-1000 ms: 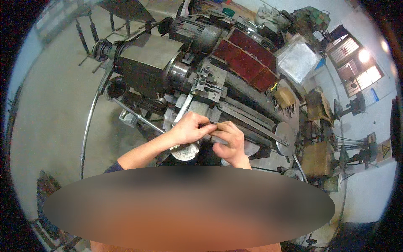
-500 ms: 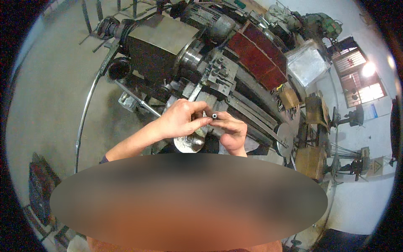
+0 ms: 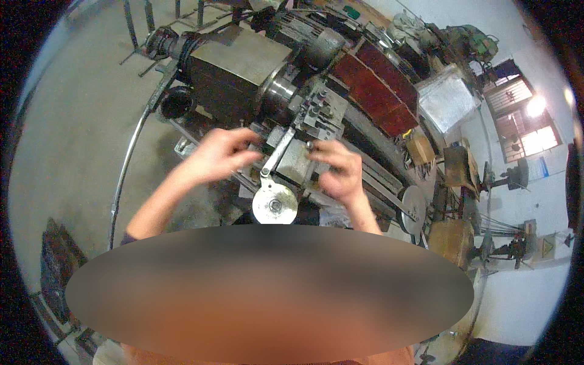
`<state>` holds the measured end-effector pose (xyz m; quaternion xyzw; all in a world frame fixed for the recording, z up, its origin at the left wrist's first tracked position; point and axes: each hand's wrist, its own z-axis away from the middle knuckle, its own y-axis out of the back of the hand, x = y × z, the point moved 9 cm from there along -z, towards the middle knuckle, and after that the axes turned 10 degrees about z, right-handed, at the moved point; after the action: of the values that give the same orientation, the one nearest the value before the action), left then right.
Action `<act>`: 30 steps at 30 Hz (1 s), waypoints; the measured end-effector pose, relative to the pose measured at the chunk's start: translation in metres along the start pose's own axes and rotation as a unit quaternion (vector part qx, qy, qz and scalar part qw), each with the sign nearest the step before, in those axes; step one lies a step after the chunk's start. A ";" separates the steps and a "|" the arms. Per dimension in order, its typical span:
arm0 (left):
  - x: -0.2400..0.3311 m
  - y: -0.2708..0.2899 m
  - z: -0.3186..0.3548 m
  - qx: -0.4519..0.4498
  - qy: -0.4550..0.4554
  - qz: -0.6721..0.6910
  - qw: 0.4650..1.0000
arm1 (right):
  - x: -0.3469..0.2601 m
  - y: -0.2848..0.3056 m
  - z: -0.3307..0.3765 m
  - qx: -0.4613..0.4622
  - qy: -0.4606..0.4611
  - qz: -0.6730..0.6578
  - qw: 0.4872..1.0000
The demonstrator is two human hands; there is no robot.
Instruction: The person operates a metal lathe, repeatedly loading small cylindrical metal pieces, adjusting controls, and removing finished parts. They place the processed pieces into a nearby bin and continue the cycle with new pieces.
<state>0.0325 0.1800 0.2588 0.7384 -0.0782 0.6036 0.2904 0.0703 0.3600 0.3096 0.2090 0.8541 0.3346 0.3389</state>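
Over the carriage of a metal lathe, my left hand hangs with thumb and fingers apart, slightly blurred and holding nothing. My right hand pinches a small metal tube between thumb and fingers; only its end shows. Between the hands lie a long metal lever and a round, pale handwheel. Just beyond them sits the tool post with its clamping bolts. To its left is the shiny lathe chuck, in front of the headstock.
A dark red metal panel stands behind the lathe bed. A disc-shaped wheel is at the bed's right end. Farther right are a cardboard box and bench machines. A curved metal pipe runs along the left.
My hands have separated. The left has moved left and its fingers have come off the small tube, which stays in my right hand, slightly farther forward. The lever and handwheel are now uncovered.
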 end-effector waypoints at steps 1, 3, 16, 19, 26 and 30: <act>0.005 0.034 0.013 0.085 -0.075 -0.075 0.991 | 0.002 0.001 -0.016 0.010 0.043 0.057 0.997; -0.026 0.095 0.044 0.170 0.007 -0.138 0.976 | 0.021 -0.008 -0.048 -0.012 0.059 0.156 0.986; -0.109 0.156 0.217 0.294 0.269 -0.135 0.907 | 0.134 -0.080 -0.108 -0.247 -0.168 0.355 0.886; -0.095 0.156 0.204 0.298 0.237 -0.267 0.885 | 0.141 -0.081 -0.104 -0.259 -0.179 0.328 0.891; -0.093 0.155 0.205 0.294 0.279 -0.387 0.828 | 0.136 -0.084 -0.099 -0.301 -0.176 0.315 0.883; -0.099 0.160 0.202 0.293 0.273 -0.428 0.810 | 0.136 -0.084 -0.100 -0.300 -0.189 0.297 0.887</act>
<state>0.1034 -0.0799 0.1986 0.5518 0.5090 0.5893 0.2984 -0.1055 0.3390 0.2446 0.4010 0.5309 0.6138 0.4249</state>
